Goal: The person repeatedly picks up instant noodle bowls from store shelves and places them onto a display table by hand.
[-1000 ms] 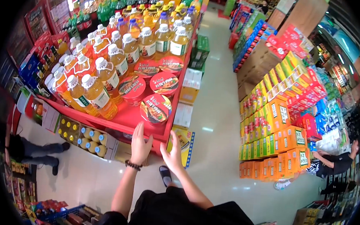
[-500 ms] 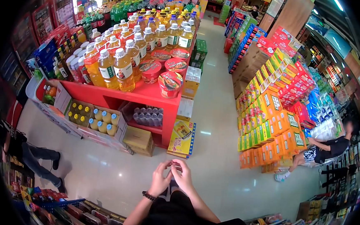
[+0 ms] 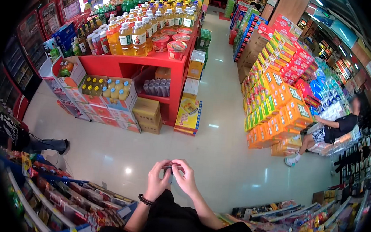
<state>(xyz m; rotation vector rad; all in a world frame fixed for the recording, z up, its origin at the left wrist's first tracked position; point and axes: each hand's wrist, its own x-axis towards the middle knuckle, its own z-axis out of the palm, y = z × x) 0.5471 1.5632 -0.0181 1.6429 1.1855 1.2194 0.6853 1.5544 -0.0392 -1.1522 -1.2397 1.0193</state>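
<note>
My left hand (image 3: 159,180), with a dark beaded bracelet (image 3: 146,199) at its wrist, is raised in front of my body with the fingers curled. My right hand (image 3: 184,179) faces it, its fingertips almost meeting those of the left. Between the fingertips there seems to be something small, dark and thin, too small to name. Both hands are over the shiny tiled floor (image 3: 216,169), apart from any shelf. The nearest goods ahead are yellow cartons (image 3: 188,116) at the corner of a red display stand (image 3: 177,81).
Bottles of yellow drink (image 3: 139,38) and red-lidded noodle tubs (image 3: 176,50) stand on the display. Stacked orange boxes (image 3: 286,101) rise at the right, with a seated person (image 3: 342,125) beside them. Another person (image 3: 14,133) stands at left. Goods shelves (image 3: 74,202) run close behind me.
My view has tilted, so the display sits higher in the picture and more of the near shelves shows. My hands stay together, shifted slightly left and up in the picture.
</note>
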